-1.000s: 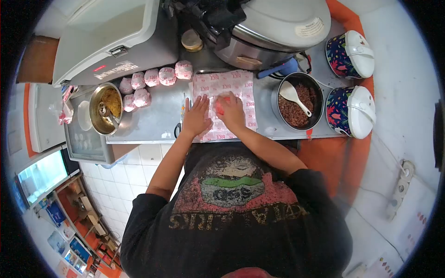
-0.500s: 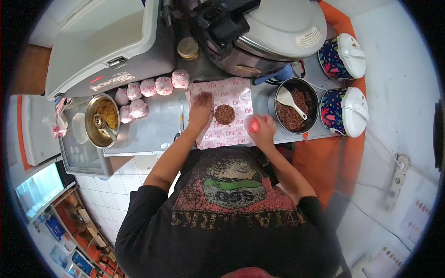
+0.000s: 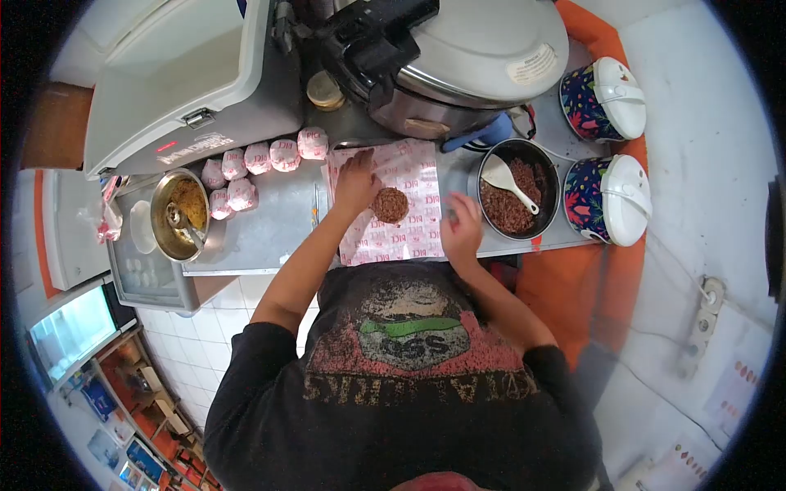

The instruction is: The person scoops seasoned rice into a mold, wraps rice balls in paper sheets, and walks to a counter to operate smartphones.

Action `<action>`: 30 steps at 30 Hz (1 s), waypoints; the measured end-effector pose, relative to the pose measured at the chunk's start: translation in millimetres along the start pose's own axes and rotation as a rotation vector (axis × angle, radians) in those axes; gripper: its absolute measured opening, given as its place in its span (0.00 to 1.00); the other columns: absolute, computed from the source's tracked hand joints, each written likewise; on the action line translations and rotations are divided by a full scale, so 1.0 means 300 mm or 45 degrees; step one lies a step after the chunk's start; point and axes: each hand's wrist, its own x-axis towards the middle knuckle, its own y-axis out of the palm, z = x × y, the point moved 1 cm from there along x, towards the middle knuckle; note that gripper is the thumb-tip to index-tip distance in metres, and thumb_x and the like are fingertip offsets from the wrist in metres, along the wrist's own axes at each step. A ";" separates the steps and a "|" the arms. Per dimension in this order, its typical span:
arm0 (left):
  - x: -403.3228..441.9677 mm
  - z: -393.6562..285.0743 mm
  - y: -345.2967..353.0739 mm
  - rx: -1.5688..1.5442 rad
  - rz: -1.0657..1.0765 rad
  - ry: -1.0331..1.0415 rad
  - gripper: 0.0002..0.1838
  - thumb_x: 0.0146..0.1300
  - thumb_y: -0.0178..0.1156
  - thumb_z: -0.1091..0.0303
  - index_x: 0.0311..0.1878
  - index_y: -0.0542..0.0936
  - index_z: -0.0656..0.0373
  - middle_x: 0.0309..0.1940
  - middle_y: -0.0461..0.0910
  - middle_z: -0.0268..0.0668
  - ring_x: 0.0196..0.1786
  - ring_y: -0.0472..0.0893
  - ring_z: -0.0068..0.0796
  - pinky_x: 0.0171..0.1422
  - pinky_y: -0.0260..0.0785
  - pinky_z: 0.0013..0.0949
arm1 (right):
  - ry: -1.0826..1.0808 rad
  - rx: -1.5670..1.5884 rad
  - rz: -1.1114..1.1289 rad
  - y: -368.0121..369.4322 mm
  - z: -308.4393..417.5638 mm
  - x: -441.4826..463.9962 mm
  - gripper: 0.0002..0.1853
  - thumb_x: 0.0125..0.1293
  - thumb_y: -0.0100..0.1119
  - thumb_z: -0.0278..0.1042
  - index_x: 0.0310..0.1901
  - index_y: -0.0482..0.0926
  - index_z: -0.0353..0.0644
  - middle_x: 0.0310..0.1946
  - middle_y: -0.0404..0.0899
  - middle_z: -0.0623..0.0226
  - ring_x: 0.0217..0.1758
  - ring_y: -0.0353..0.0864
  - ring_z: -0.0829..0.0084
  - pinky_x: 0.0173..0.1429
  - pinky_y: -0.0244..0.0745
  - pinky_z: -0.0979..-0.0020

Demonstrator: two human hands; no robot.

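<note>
A round patty of brown-red rice (image 3: 390, 205) lies on a stack of white wrapping paper with red print (image 3: 409, 241). My left hand (image 3: 357, 184) rests on the paper's left side with its fingers stretched out, just left of the rice. Beside the paper's right edge is my right hand (image 3: 461, 233), its fingers loosely bent and apart, with nothing visible in them. To the right of that hand stands a dark-rimmed pot (image 3: 483, 214) of the same rice. A white rice paddle (image 3: 512, 184) lies in this pot.
Several wrapped rice parcels (image 3: 284, 155) sit left of the paper. A steel bowl (image 3: 160, 214) with yellow food and a spoon stands farther left. Behind are a grey cooler box (image 3: 196, 135) and a large cooker (image 3: 483, 57). Two patterned containers (image 3: 588, 196) line the right side.
The red object in my right hand no longer shows. That hand has turned and its fingers have loosened beside the paper. My left hand still rests on the paper.
</note>
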 end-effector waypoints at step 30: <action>-0.281 0.148 -0.088 -0.887 -0.095 -0.621 0.16 0.66 0.61 0.69 0.55 0.76 0.63 0.33 0.82 0.36 0.31 0.78 0.22 0.36 0.71 0.28 | -0.404 -0.372 0.901 0.155 0.035 -0.074 0.43 0.56 0.53 0.23 0.77 0.55 0.49 0.81 0.44 0.65 0.82 0.42 0.49 0.75 0.31 0.30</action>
